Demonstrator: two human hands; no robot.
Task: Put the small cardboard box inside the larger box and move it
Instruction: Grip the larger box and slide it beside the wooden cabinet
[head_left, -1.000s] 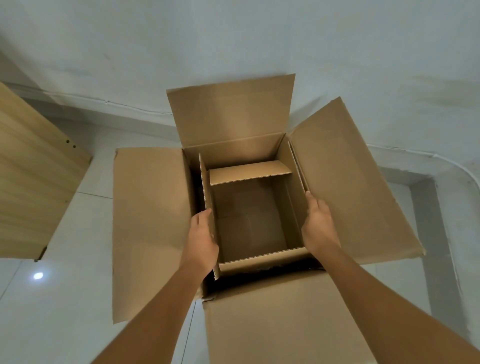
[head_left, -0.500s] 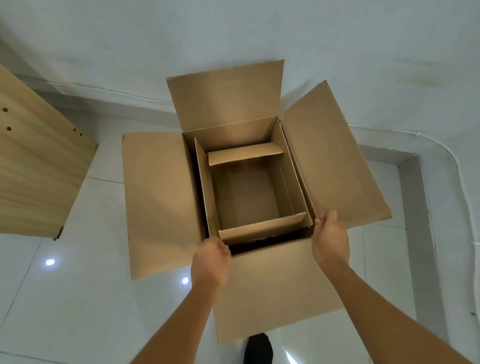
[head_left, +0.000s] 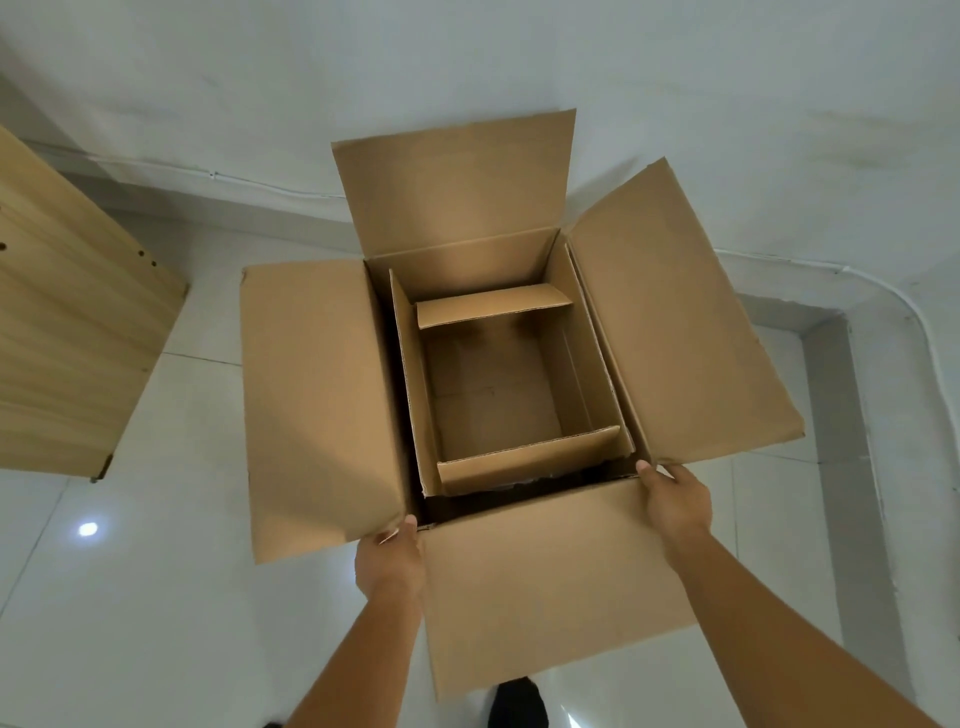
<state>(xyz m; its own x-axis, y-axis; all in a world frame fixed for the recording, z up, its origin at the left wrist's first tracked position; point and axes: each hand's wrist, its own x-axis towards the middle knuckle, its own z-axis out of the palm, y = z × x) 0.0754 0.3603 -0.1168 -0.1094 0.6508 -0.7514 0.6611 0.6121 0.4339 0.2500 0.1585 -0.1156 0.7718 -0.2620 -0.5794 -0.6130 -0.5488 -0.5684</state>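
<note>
The small cardboard box (head_left: 493, 395) sits open and empty inside the larger box (head_left: 675, 322), whose four flaps are spread outward. My left hand (head_left: 390, 558) grips the larger box at its near left corner, where the left flap meets the near flap. My right hand (head_left: 675, 499) grips the near right corner, fingers curled over the edge. Both forearms reach in from the bottom of the view. The larger box's outer walls are hidden under its flaps.
A wooden panel (head_left: 67, 332) stands at the left over the white tiled floor (head_left: 130, 597). A white wall (head_left: 519, 62) runs behind the box, with a grey step or ledge (head_left: 841, 441) at the right. A dark shoe tip (head_left: 519, 704) shows below the near flap.
My hands left the small box's sides and moved back to the larger box's near corners. The small box now rests lower inside. The view has pulled back.
</note>
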